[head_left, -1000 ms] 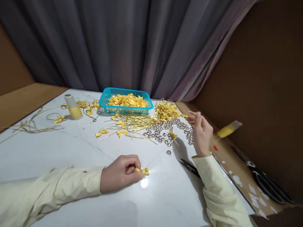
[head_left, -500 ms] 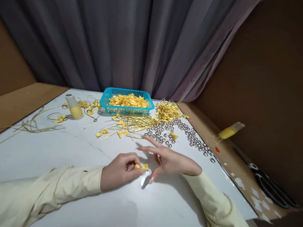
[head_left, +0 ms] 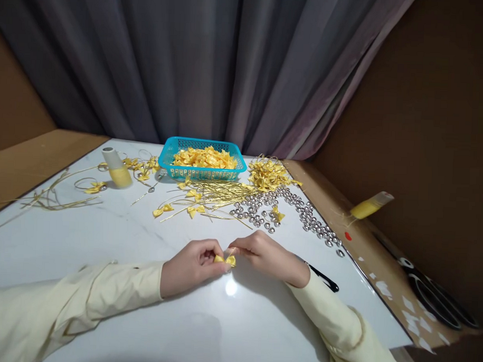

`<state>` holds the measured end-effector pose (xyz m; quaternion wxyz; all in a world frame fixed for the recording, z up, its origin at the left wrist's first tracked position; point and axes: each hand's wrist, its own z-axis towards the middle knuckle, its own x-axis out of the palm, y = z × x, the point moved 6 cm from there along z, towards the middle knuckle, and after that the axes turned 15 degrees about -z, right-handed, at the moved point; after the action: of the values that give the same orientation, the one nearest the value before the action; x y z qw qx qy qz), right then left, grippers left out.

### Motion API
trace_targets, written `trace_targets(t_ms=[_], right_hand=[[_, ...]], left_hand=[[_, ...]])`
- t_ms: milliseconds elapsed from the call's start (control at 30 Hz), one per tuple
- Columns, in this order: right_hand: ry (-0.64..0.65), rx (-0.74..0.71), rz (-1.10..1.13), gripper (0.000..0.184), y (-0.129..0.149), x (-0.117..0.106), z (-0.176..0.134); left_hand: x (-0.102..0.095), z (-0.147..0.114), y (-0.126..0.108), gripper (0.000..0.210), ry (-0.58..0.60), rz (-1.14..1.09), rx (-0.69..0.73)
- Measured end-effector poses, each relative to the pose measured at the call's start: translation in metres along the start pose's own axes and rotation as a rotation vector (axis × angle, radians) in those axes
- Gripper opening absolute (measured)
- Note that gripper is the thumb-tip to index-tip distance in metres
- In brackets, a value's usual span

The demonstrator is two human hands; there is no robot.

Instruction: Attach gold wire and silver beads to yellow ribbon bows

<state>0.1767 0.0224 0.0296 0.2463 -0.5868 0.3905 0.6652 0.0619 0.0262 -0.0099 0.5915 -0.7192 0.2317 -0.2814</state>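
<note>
With left fingers (head_left: 215, 270), pinching a yellow ribbon bow (head_left: 231, 261) set crosswise, and with right fingers (head_left: 243, 243), bunched at its right end, impossible to tell if gripping.

No legible text or numbers.

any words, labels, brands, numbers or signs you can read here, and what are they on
None readable: no words, brands, numbers or signs.
The standing bottle, the lying bottle and the large scissors: any markings would be too small or blurred to read.
</note>
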Motion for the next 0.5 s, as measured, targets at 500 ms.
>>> trace_targets(t_ms=[500], right_hand=[[-0.053,0.008,0.059,0.021,-0.0034,0.0031,0.0032]], left_hand=[[0.0042,-0.0008,0.0007,0.024,0.068,-0.047,-0.014]])
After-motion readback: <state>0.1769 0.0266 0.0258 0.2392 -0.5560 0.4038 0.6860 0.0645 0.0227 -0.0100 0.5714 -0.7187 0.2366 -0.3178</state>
